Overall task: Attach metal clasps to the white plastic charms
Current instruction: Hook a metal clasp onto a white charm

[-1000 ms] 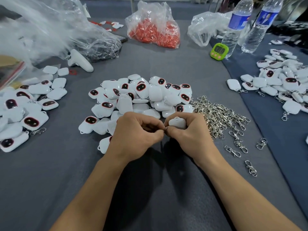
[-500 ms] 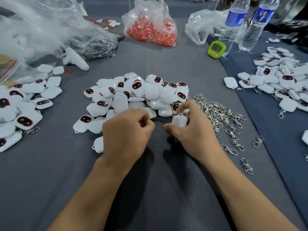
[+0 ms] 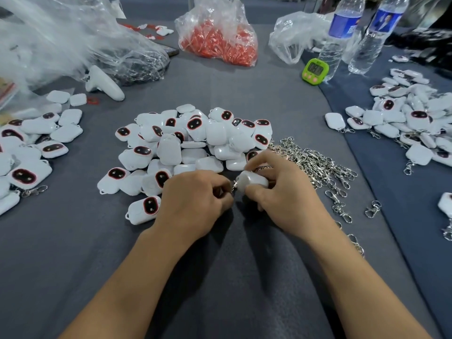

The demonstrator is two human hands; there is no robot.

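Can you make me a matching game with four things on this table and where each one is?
Things:
1. small green digital timer
2. clear plastic bag of red pieces
3. heap of silver metal clasps
4. white plastic charm

Places:
A. held in the right hand
B. far middle of the grey table
C. beside the clear water bottles
D. right of the middle charm pile

Pairs: 1-C, 2-B, 3-D, 4-A.

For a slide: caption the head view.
Right hand grips a charm; left hand pinches a clasp against it, beside the charm pile.
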